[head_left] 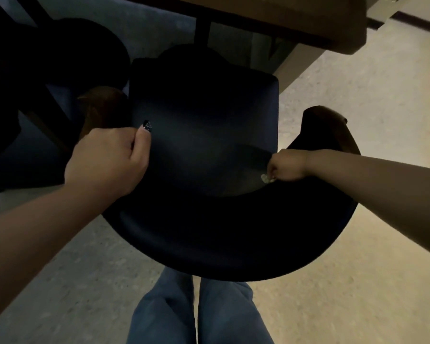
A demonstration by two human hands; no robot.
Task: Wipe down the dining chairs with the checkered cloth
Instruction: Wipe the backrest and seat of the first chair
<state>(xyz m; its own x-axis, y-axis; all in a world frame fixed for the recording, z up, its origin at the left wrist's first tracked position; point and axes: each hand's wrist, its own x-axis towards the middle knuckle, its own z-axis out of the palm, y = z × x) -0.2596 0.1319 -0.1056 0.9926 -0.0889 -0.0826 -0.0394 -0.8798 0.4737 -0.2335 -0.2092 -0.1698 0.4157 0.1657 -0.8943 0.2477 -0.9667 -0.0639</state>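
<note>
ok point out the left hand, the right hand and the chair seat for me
left hand (104, 160): head view, back of the hand at the chair's edge
right hand (287, 167): head view, on the curled knuckles
chair seat (204, 135): head view, middle of the dark seat

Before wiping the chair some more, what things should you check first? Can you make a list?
1. Left hand steadies the chair: ok, it grips the left edge of the curved backrest.
2. Right hand has the checkered cloth: cannot tell; the fingers are curled at the seat's back right corner, with only a small pale bit showing.
3. Seat free of things: ok, nothing lies on it.
4. Chair pulled out from the table: not ok, the seat front sits under the table edge.
5. Seat clean: cannot tell, too dark.
</note>
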